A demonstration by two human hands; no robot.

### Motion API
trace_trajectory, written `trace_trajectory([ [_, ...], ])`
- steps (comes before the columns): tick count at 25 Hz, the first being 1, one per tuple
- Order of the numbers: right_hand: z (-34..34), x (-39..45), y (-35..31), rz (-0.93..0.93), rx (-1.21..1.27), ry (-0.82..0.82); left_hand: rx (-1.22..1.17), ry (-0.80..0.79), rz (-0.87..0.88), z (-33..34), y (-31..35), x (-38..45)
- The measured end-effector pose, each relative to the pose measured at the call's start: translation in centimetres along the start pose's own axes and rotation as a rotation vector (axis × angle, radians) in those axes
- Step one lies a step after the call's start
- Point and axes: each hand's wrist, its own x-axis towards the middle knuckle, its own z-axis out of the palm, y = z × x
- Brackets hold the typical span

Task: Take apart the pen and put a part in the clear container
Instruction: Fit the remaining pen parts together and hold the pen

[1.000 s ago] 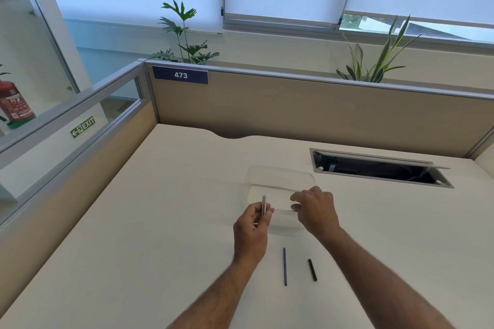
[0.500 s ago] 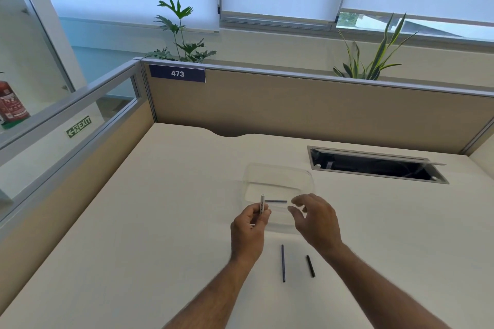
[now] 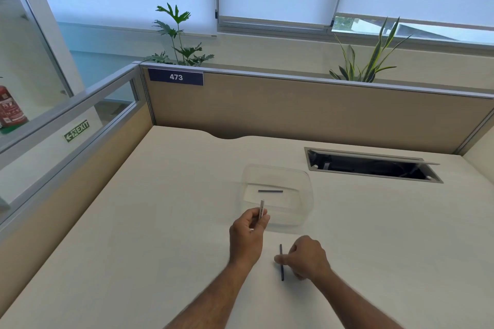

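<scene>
Clear tub [image 3: 304,211] already holds a part [image 3: 270,191]; barrel [image 3: 262,208] is pinched in left hand [image 3: 247,232], refill [image 3: 281,262] under right hand [image 3: 307,259]'s closing fingers, from which it could roll.

Two bare forearms reach forward from the lower edge of the view, angled toward one another. The left hand [image 3: 250,232] is raised with its back to the camera, fingers curled in and thumb and fingertips pinched together around a thin white barrel [image 3: 262,209] that stands upright. The right hand [image 3: 307,259] sits lower and nearer, knuckles up, thumb stretched left and touching a thin dark rod [image 3: 281,262]; whether it grips is unclear.
</scene>
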Motion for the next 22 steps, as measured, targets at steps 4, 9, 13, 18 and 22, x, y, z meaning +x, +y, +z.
trace_trajectory([
  [4, 0.5, -0.4, 0.2, 0.032, 0.069, -0.053, -0.003, -0.011, -0.008, -0.1, -0.2, -0.1],
  [9, 0.8, -0.1, 0.4, 0.062, 0.122, -0.053, -0.002, -0.011, -0.025, 0.0, -0.5, -0.1],
  [13, 1.5, -0.4, 0.5, 0.008, -0.053, 0.041, 0.008, -0.018, -0.034, 0.0, -0.7, -0.3],
  [18, 0.6, -0.3, 0.8, -0.032, 0.152, 0.064, 0.033, -0.038, -0.033, -0.1, -0.9, -0.7],
  [22, -0.7, 0.0, 0.7, -0.024, 0.642, -0.015, 0.043, -0.049, -0.033, 0.0, -0.8, -0.7],
])
